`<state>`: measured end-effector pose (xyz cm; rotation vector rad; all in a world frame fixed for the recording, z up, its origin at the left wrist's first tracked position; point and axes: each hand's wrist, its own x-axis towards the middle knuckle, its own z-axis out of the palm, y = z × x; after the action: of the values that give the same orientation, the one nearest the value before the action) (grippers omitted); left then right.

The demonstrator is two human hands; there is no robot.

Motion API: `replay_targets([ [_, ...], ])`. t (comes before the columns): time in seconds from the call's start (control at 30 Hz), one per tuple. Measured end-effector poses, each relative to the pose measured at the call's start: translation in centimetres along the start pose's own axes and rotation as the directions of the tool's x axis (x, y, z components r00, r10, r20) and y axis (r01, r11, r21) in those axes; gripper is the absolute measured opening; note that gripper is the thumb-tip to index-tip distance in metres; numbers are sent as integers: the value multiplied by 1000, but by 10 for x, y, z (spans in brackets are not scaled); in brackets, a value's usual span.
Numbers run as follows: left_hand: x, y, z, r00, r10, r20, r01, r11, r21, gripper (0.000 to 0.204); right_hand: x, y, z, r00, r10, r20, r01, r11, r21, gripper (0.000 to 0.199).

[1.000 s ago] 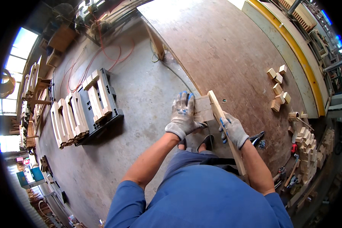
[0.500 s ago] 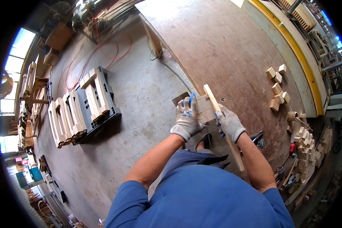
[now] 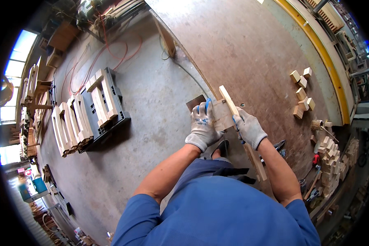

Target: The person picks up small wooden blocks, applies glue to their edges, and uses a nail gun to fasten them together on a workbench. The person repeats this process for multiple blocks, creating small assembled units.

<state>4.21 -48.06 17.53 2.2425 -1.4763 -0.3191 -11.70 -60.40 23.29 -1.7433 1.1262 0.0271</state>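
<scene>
Both gloved hands, left hand (image 3: 202,125) and right hand (image 3: 248,129), have fingers clamped on the wooden slat assembly (image 3: 226,107), which may slip toward the floor at 6 o'clock if either grip loosens.

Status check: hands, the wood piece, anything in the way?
Left hand and right hand, gloved, both grip wooden slat assembly at workbench edge. Loose wooden blocks lie apart to the right.

Packages, labels, signs, screens: none showing.
Nothing of the kind is appearing on the workbench, the concrete floor or among the stacked timber; far corners are blurring beyond telling.
</scene>
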Motion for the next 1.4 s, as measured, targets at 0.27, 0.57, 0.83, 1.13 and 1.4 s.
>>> replay_targets([
  [0.27,-3,2,-2,1000,-24,14,24,1000,7,129,-44,35,6,999,-15,-28,9,974,-226,49],
  [0.57,-5,1,2,999,-13,-31,13,1000,-14,124,-80,41,-17,986,165,-6,-157,950,271,44],
  [0.83,-2,3,0,999,-25,-41,24,1000,-12,121,-11,6,-3,998,61,28,-63,995,72,46],
  [1.13,-2,3,6,998,-29,-58,29,1000,-13,117,4,11,0,1000,-25,-1,25,993,-113,49],
  [1.4,-1,4,2,999,-24,-26,24,1000,2,126,-5,7,9,997,-54,-54,33,941,-335,47],
])
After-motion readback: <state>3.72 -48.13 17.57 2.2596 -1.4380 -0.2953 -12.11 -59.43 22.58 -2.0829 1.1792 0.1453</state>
